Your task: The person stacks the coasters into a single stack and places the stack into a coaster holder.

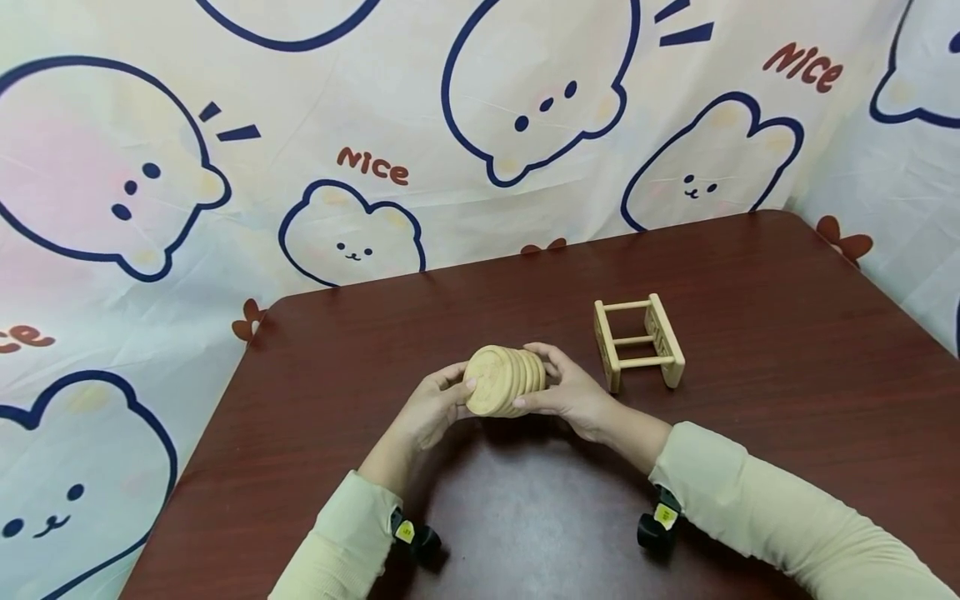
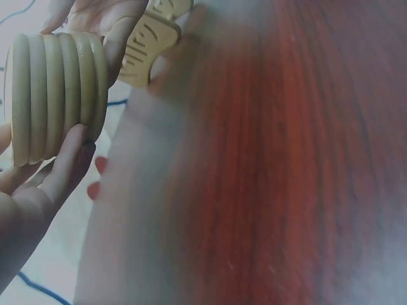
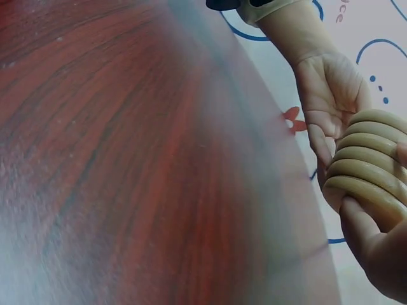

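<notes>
A stack of several round, pale wooden coasters (image 1: 517, 382) is held sideways between both hands over the table. My left hand (image 1: 431, 410) grips the left end, its thumb on the flat outer face. From the other end my right hand (image 1: 576, 398) holds the stack, thumb in front and fingers behind. In the left wrist view the coasters (image 2: 58, 95) lie edge to edge, with left fingertips against their rims. The right wrist view shows the right thumb (image 3: 359, 225) pressing near the end coaster.
A wooden rack (image 1: 643, 362) with two side panels joined by rods stands on the table to the right of my right hand. The dark red-brown table (image 1: 787, 333) meets a printed cloth backdrop (image 1: 525, 208) at its far edge.
</notes>
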### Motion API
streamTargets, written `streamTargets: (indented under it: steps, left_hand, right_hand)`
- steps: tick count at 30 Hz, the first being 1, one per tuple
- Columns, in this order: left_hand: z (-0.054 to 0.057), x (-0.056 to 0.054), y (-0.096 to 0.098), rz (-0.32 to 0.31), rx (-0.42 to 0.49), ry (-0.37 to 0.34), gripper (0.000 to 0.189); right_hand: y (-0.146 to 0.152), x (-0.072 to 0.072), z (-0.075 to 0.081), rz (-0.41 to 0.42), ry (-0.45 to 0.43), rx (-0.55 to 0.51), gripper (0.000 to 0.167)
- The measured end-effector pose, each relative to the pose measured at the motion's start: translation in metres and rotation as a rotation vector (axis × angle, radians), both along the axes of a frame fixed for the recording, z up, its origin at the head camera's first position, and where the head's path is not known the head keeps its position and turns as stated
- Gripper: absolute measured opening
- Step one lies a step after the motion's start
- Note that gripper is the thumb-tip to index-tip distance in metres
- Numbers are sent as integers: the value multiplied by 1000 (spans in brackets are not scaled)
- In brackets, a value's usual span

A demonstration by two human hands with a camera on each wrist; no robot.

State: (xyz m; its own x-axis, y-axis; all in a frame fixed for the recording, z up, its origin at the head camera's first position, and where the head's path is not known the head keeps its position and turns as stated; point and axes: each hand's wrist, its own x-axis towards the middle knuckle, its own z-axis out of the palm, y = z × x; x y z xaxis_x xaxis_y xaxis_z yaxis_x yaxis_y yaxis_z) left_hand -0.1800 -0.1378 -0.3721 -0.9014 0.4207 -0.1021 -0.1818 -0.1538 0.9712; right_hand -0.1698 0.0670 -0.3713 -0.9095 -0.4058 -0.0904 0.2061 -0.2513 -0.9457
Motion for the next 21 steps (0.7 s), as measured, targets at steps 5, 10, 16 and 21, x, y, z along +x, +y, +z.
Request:
streamTargets:
  steps: [5,10,16,21]
  left_hand:
    - [9,-1,11,-23,34,34,37]
    - [16,-3,23,-48,82,102,47]
    - [21,-6,39,-45,107,179,49]
    - [25,-9,54,-22,126,209,47]
  right_hand:
    - [11,2,12,-18,43,16,76]
    - [23,3,22,-26,76,44,75]
    - [39,5,33,-43,122,87,77]
    - [51,6,41,-61,133,87,78]
